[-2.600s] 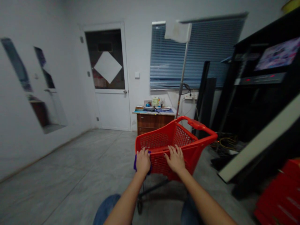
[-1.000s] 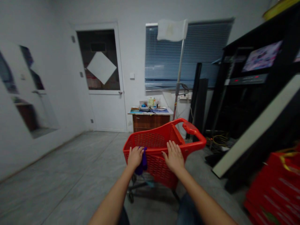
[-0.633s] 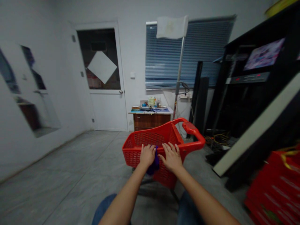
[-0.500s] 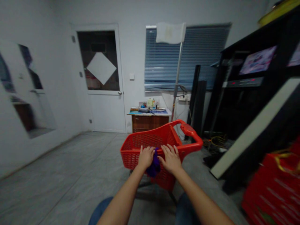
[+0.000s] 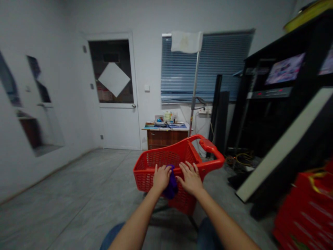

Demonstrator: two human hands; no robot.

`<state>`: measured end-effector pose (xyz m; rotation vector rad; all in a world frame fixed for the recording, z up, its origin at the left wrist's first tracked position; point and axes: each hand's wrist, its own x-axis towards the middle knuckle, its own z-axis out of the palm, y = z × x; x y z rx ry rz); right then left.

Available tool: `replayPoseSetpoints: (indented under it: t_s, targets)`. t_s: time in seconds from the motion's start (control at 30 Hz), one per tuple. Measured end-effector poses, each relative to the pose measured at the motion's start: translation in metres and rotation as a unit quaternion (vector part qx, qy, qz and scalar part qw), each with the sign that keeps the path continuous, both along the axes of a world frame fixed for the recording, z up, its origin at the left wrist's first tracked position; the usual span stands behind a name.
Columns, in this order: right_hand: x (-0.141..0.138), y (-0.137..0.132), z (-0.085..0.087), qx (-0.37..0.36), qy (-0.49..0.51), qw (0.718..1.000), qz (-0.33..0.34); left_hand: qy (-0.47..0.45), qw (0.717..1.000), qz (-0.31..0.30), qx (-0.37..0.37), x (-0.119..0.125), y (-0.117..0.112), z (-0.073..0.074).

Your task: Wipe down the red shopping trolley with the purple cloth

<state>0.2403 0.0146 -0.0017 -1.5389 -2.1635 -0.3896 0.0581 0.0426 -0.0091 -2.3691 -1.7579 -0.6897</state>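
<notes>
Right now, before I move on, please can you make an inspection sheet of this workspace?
surface: grey floor under the cart.
things in hand: red plastic shopping cart, with a purple cloth hanging at its near rim.
clutter: small items on a wooden cabinet; red crate at lower right.
hands: left hand on the rim, touching the cloth; right hand flat on the rim, fingers spread.
cables: yellow cable on the floor beside the black rack.
surroundings: white door, window blind.
</notes>
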Motion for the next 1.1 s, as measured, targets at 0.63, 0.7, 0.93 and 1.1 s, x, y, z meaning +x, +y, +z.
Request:
replayPoseSetpoints:
  t_s: [0.63, 0.7, 0.93, 1.1]
  targets:
    - [0.013, -0.011, 0.003, 0.087, 0.002, 0.992, -0.087, -0.096, 0.995, -0.009, 0.032, 0.035, -0.012, 0.01]
    - [0.018, -0.012, 0.004, 0.106, 0.008, 0.989, -0.099, -0.099, 0.994, -0.012, 0.041, 0.034, -0.011, 0.007]
    - [0.03, -0.011, 0.006, 0.143, 0.028, 0.981, -0.132, -0.099, 0.992, 0.062, 0.045, -0.013, -0.001, -0.008]
    - [0.017, -0.011, 0.009, 0.132, 0.042, 0.983, -0.122, -0.123, 0.992, 0.012, 0.034, 0.029, -0.009, 0.013]
